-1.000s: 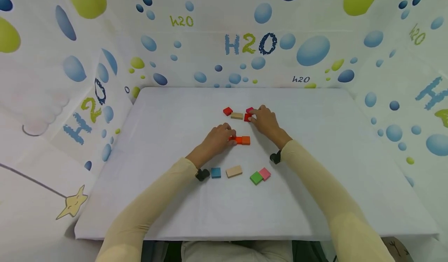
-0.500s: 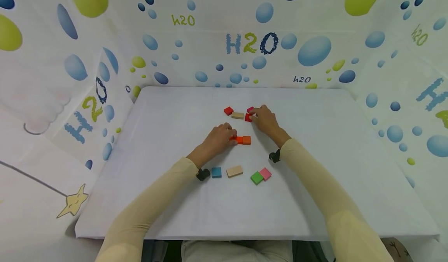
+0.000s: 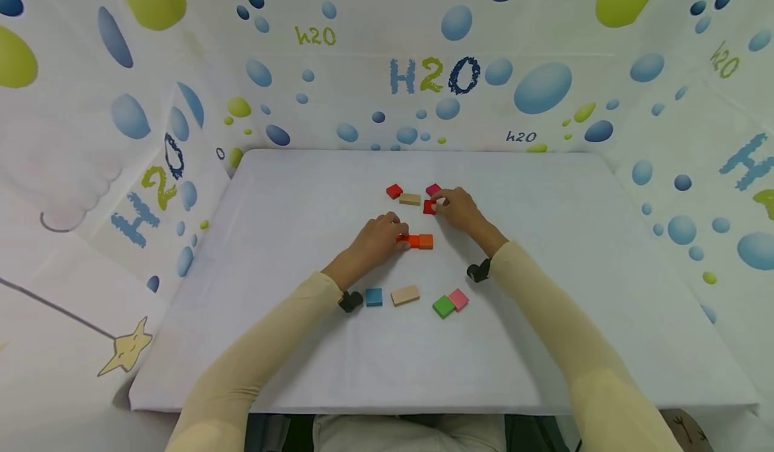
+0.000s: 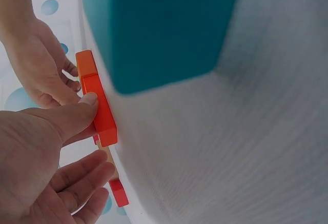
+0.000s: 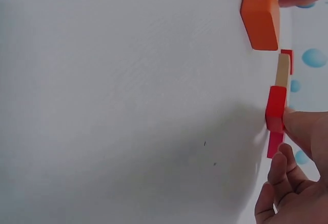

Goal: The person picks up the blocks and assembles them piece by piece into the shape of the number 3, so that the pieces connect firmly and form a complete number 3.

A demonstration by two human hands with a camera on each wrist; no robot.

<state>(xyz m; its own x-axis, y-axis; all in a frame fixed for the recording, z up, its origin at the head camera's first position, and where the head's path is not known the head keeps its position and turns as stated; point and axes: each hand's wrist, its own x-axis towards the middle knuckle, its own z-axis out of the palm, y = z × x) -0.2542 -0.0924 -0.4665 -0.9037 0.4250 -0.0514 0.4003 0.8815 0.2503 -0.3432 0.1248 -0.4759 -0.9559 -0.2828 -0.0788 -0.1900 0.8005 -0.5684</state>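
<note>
My left hand pinches an orange-red block between thumb and index finger, the thumb on its near side. An orange block sits end to end with it on the right. Farther back, my right hand grips a red block, its thumb on the block's side and the other fingers curled. Right behind that red block lies a crimson block. A tan block lies to their left, with another red block by its far left corner.
Nearer the front of the white-covered table lie a blue block, a tan block, and a green block touching a pink block. A patterned white wall stands behind the table.
My right hand has drawn slightly toward me, and the red block has moved with it, opening a small gap to the tan block. My left hand has stayed put.
</note>
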